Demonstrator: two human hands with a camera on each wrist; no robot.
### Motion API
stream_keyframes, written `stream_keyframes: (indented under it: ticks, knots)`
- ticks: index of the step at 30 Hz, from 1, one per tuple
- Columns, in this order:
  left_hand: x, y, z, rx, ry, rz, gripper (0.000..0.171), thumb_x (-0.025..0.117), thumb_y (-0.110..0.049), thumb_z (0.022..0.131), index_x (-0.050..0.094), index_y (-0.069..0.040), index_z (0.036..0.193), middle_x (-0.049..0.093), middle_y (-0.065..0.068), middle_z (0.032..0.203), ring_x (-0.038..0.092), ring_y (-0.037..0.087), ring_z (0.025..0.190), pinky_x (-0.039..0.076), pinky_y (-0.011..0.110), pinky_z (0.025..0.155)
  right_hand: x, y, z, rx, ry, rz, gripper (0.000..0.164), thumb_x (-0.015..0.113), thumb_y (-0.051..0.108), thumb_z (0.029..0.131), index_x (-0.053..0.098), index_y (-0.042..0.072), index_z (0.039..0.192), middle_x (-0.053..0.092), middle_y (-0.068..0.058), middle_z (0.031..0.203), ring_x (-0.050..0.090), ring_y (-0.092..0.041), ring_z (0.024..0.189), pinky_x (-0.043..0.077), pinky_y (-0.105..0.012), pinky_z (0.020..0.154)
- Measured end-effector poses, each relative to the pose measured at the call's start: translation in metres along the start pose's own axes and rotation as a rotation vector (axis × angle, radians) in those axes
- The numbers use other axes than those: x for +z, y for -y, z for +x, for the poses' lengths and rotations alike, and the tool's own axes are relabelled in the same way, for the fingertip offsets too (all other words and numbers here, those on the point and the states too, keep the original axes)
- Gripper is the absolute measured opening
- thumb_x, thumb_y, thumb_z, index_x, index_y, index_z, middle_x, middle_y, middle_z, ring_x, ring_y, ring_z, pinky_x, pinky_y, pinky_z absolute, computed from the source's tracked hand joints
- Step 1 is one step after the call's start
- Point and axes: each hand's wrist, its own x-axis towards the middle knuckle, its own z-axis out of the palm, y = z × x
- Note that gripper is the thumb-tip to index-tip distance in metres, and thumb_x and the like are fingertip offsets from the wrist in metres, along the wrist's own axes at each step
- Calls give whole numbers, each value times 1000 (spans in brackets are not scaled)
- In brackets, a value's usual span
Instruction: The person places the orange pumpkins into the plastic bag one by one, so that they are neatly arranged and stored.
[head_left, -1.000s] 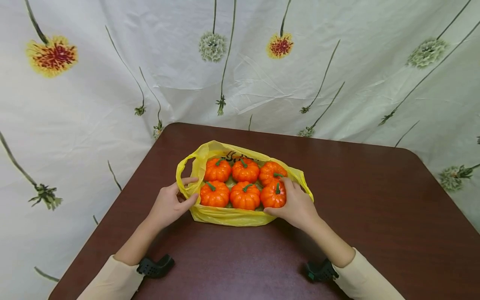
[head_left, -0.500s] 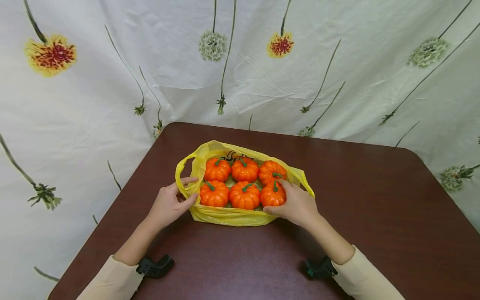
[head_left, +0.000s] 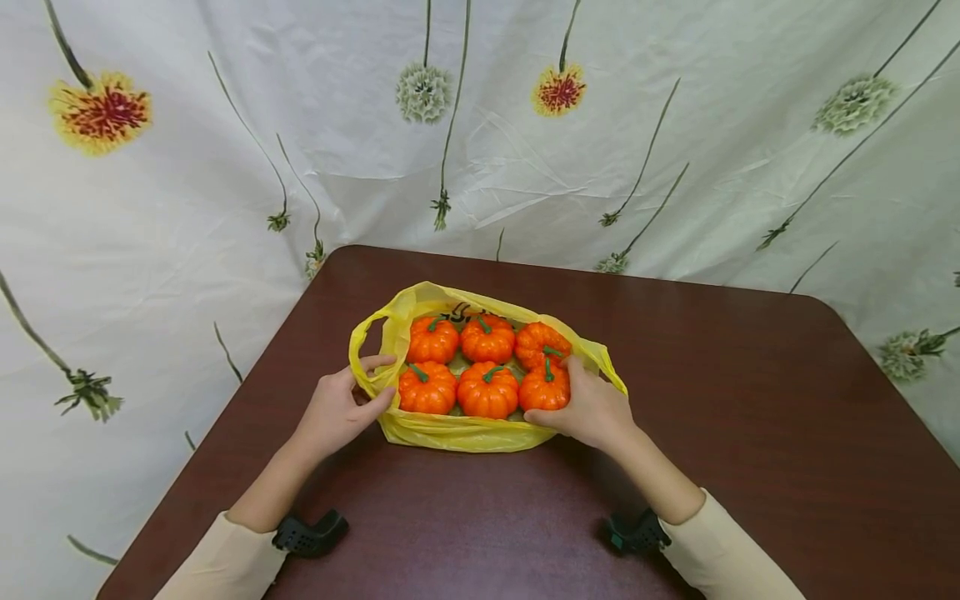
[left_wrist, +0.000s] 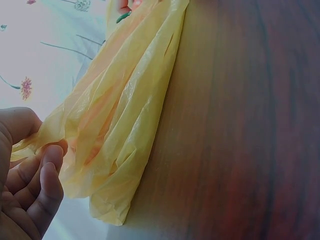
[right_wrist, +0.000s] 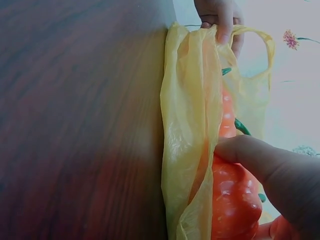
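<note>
A yellow plastic bag lies with its mouth spread wide, and several orange toy pumpkins with green stems stand inside in two rows. My left hand pinches the bag's left rim near its handle loop; in the left wrist view, thumb and fingers meet on the thin plastic. On the other side my right hand grips the front right pumpkin, thumb at its front and fingers behind it. The right wrist view has the thumb between that pumpkin and the bag wall.
The bag rests on a dark reddish-brown table with rounded far corners. Behind it hangs a white cloth printed with flowers. A black wrist strap device sits at each cuff.
The front right pumpkin has turned and shifted slightly left in my right hand, its stem swinging a little left. My left hand stays on the bag rim.
</note>
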Motion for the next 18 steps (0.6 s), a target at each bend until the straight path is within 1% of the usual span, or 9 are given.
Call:
stream_keyframes:
  ticks: [5, 9, 11, 14, 16, 18]
  knots:
    - [1, 0, 1, -4, 10, -8, 37, 70, -11, 86, 64, -3, 122, 53, -5, 64, 48, 11, 56, 44, 25, 53, 1, -4, -1, -10, 9, 16, 86, 77, 61, 68, 46, 5, 126, 61, -12, 111, 62, -30, 96, 50, -45, 75]
    - [2, 0, 1, -2, 15, -13, 37, 70, -11, 86, 64, -3, 122, 54, -5, 64, 48, 11, 56, 45, 25, 53, -1, -6, -4, -22, 4, 24, 91, 75, 62, 71, 46, 4, 134, 59, -15, 122, 59, -33, 107, 48, -50, 84]
    - [2, 0, 1, -3, 15, -14, 37, 70, -11, 86, 64, -3, 122, 54, -5, 64, 48, 11, 56, 45, 25, 54, -4, -7, -7, -28, -7, 37, 93, 75, 62, 71, 46, 5, 137, 57, -16, 127, 57, -35, 113, 46, -52, 88]
    - [2, 0, 1, -5, 12, -19, 37, 70, -11, 86, 64, -3, 122, 53, -4, 64, 48, 11, 56, 44, 25, 53, -10, -8, -11, -55, -44, 71, 92, 77, 60, 71, 48, 2, 137, 56, -17, 131, 54, -36, 118, 44, -53, 93]
    - [2, 0, 1, -4, 8, -22, 36, 70, -11, 86, 64, -3, 121, 53, -5, 64, 48, 11, 56, 44, 25, 53, -16, -9, -15, -67, -75, 97, 89, 78, 58, 72, 51, 2, 135, 58, -17, 129, 56, -35, 115, 45, -52, 93]
    - [1, 1, 2, 4, 1, -25, 36, 71, -11, 86, 65, -3, 121, 53, -4, 64, 48, 11, 55, 44, 25, 53, -22, -10, -19, -77, -105, 121, 85, 79, 55, 73, 54, 0, 133, 62, -16, 122, 59, -33, 106, 48, -49, 87]
